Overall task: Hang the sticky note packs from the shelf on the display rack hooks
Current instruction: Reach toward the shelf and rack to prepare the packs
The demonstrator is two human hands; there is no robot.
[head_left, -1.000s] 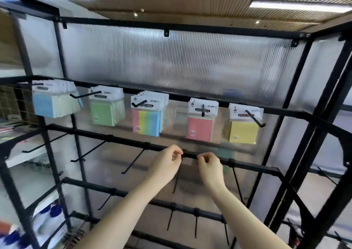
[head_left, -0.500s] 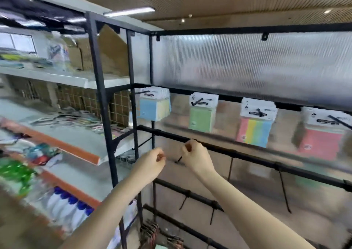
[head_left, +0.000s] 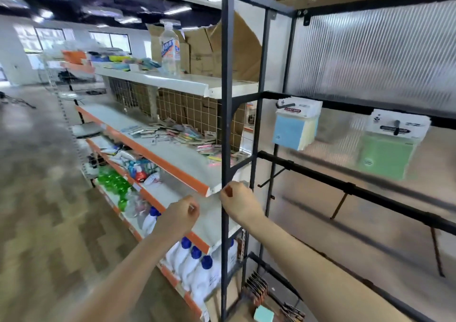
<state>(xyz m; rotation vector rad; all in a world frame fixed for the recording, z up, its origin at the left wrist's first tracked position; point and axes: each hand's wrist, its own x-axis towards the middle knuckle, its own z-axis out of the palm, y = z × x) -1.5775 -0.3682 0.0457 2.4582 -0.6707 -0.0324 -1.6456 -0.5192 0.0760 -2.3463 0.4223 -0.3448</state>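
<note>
Beside the black rack (head_left: 225,124), both hands' grips, left (head_left: 181,214) and right (head_left: 238,203), are curled, empty.

My display rack (head_left: 225,99) is matt black metal, backed by a ribbed, translucent plastic panel (head_left: 370,58). The shelf (head_left: 172,164) beside it looks like smooth painted metal with a glossy orange edge. The hanging sticky note packs (head_left: 294,127) are paper in shiny clear wrap.

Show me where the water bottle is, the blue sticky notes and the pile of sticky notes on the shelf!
water bottle (head_left: 170,50), head view, on its label.
blue sticky notes (head_left: 288,134), head view, on the blue front sheet.
pile of sticky notes (head_left: 177,131), head view, middle of the heap.
</note>
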